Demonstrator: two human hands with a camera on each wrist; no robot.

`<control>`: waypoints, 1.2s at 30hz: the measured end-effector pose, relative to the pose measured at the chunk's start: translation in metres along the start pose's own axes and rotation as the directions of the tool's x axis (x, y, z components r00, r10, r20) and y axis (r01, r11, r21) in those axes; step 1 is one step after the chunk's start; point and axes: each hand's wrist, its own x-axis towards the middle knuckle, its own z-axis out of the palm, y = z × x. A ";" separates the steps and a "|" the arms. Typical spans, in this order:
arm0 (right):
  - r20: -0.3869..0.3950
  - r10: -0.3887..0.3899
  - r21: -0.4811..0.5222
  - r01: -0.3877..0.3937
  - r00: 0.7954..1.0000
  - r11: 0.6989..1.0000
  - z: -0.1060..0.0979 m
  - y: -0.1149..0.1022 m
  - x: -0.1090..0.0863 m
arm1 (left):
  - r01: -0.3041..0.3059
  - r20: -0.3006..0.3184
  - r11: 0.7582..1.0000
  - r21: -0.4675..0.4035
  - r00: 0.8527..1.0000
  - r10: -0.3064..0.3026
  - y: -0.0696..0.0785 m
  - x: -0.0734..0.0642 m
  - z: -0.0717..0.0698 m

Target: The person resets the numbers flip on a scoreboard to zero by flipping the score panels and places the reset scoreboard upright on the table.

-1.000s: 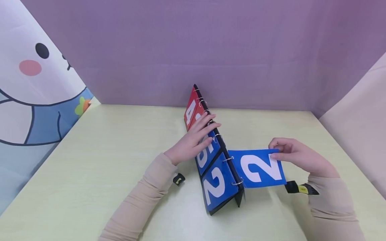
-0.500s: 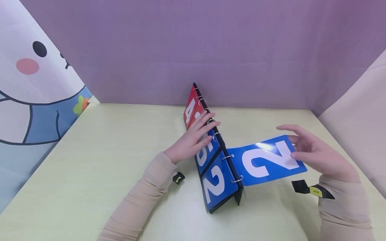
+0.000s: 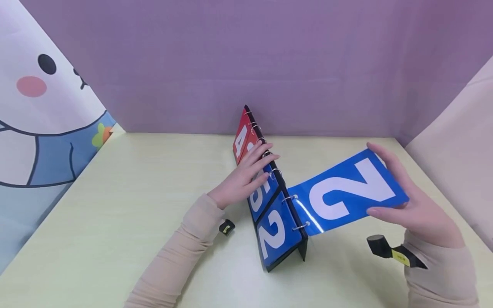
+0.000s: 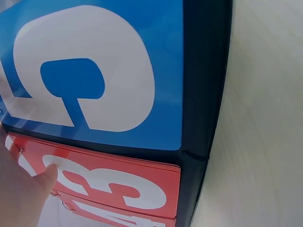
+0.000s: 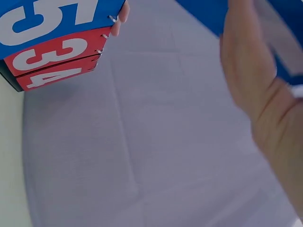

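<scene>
At three o'clock from the scoreboard (image 3: 271, 209), our right grip (image 3: 421, 207) is clasping the blue card (image 3: 358, 192), our straight-fingered left grip (image 3: 245, 179) steadying the spine (image 3: 283, 186). We are wanting gentle tension on the rings (image 3: 300, 226).

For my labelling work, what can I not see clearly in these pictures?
Head view: part of the right hand, behind the held blue "2" card.
Head view: part of the blue "5" card, behind the left hand.
Head view: larger yellow label, any print too small.
Left wrist view: left hand, cut by left edge.
</scene>
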 end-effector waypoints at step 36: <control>0.009 -0.554 -0.649 0.426 0.833 0.631 0.113 -0.028 0.012 | -0.031 -0.012 1.000 0.007 0.999 0.031 0.000 0.001 0.003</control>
